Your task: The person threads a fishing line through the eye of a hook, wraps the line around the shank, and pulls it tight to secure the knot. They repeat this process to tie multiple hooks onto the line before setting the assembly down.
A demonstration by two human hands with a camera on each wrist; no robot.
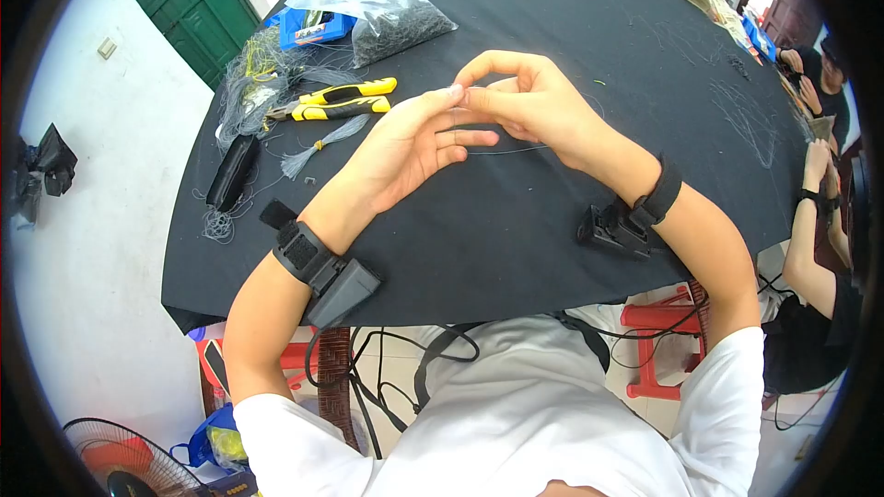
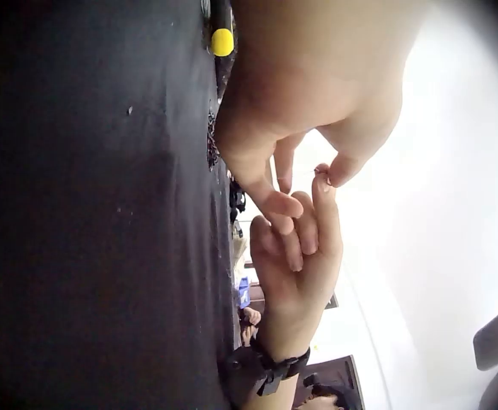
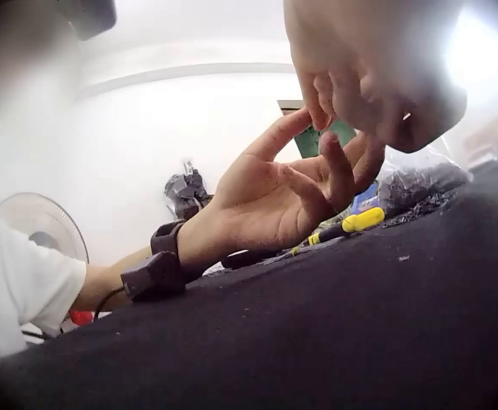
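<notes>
My left hand [image 1: 405, 143] and right hand [image 1: 552, 110] meet above the black table, fingertips together. The right thumb and index finger pinch a thin grey line [image 1: 516, 150], which loops faintly below and beside that hand. At the pinch, the left thumb tip touches the right fingertips, where a tiny dark spot shows in the left wrist view. The other fingers of the left hand [image 3: 266, 201] are loosely spread, palm showing. In the left wrist view the right hand [image 2: 296, 265] has its remaining fingers bent inward.
Left of the hands lie yellow-black pliers [image 1: 341, 101], a tied grey line bundle [image 1: 322, 145], tangled line [image 1: 249, 83] and a black roll [image 1: 233, 173]. A clear bag of dark material [image 1: 396, 28] and a blue box [image 1: 318, 32] stand behind. Other people [image 1: 820, 221] sit at the right edge.
</notes>
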